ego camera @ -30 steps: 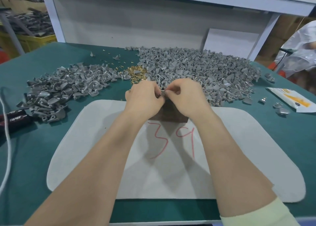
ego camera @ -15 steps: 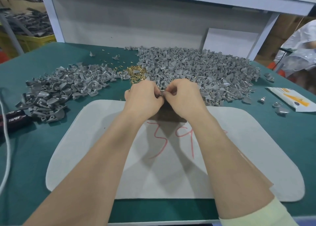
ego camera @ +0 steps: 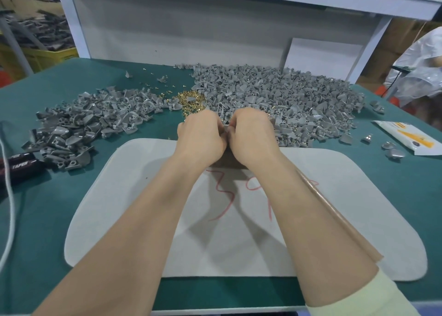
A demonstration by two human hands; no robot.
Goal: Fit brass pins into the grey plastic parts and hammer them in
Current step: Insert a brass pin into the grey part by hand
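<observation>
Grey plastic part (ego camera: 225, 131), frame centre, is pinched between left hand (ego camera: 201, 137) and right hand (ego camera: 253, 136), grips curled. Brass pins (ego camera: 191, 101) lie just above-left.

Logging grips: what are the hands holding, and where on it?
A small grey part sits pinched between the left hand and right hand; their curled fingers hide where they grip it.

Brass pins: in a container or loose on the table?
Loose. The brass pins lie heaped straight on the green table, between the left pile of grey parts and the right pile.
</observation>
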